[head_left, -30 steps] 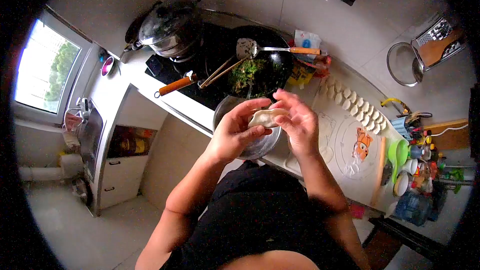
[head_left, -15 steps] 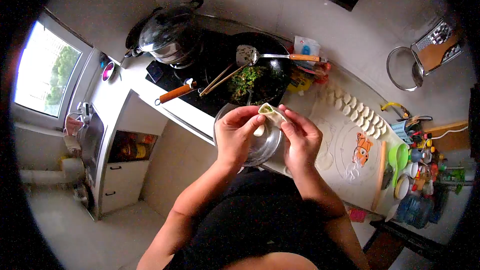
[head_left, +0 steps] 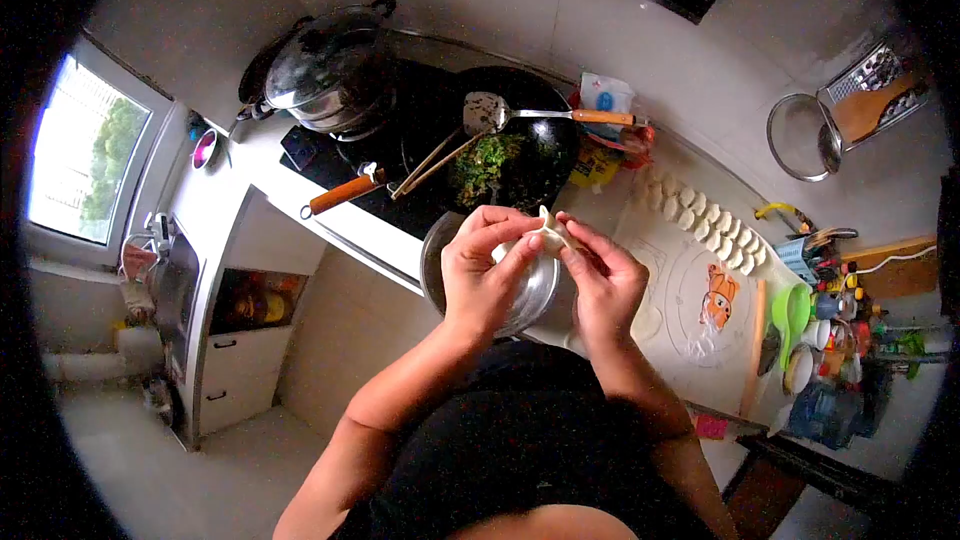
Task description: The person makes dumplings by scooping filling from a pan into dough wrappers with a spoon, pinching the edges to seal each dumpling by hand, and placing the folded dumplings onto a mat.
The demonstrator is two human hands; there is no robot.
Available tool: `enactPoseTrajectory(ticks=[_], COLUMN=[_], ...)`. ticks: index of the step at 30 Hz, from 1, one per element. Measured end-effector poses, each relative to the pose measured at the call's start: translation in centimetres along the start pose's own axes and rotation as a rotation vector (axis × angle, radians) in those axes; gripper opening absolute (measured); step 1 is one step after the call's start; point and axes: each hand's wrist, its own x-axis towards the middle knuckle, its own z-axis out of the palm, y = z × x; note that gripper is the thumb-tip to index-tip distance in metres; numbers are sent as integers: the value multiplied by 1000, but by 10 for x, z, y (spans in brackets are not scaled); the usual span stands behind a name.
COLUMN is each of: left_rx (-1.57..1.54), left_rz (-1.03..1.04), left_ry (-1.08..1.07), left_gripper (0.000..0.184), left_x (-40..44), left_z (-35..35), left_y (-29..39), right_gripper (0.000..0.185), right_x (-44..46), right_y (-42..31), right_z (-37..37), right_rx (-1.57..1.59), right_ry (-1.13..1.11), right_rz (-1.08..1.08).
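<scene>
A pale dumpling (head_left: 554,233) is pinched between my two hands, its folded edge standing upward. My left hand (head_left: 488,265) presses it with thumb and fingertips from the left. From the other side my right hand (head_left: 606,270) holds it with thumb and forefinger. Below them sits a round clear bowl (head_left: 535,308) with a white lump in it, partly covered by my left hand. Behind, a black wok (head_left: 545,155) holds chopped green filling (head_left: 482,168), with chopsticks (head_left: 430,172) and a spatula (head_left: 487,112) lying across it.
Rows of finished dumplings (head_left: 715,225) lie on a printed mat (head_left: 680,340) at right, near a rolling pin (head_left: 752,350) and a green scoop (head_left: 791,315). A lidded steel pot (head_left: 325,85) stands at back left. A strainer (head_left: 800,140) hangs on the wall.
The wrapper's open end, which showed green filling, is now pressed together between my fingers. The view has shifted slightly.
</scene>
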Motion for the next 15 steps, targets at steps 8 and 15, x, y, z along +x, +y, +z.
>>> enactPoseTrajectory(ticks=[8, 15], left_rx=[-142, -10], left_rz=[-135, -177], left_ry=[-268, -322], left_gripper=[29, 25], left_x=[22, 27], left_z=[-11, -9], left_y=[9, 9], right_gripper=[22, 20], right_x=[8, 10], right_y=[-9, -10], right_z=[-14, -15], right_rx=[252, 286], right_ry=[-115, -97], right_rz=[294, 372])
